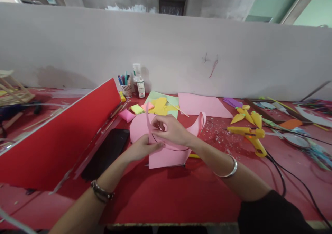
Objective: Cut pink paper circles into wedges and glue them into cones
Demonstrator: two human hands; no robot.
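Note:
Pink craft foam [168, 158] is in front of me, with a curved dark line on it and a loose strip curling up at its right end. With thumb and fingers closed, my right hand [169, 128] pinches the thin upright pink strip [148, 118] at its edge. Below and to the left, my left hand [140, 148] grips the pink craft foam, its thumb lying on the front and its other fingers partly hidden. Behind both hands lies a rounded pink piece [137, 125]. Under the foam, a yellow stick [194, 155] pokes out on the right.
A red board [85, 123] stands on the left beside a black phone-like slab [107, 152]. On the right lies a yellow glue gun [250, 135] with its cord, near yellow cone shapes [246, 115]. A pen cup [126, 88] and bottles [138, 83] stand by the wall.

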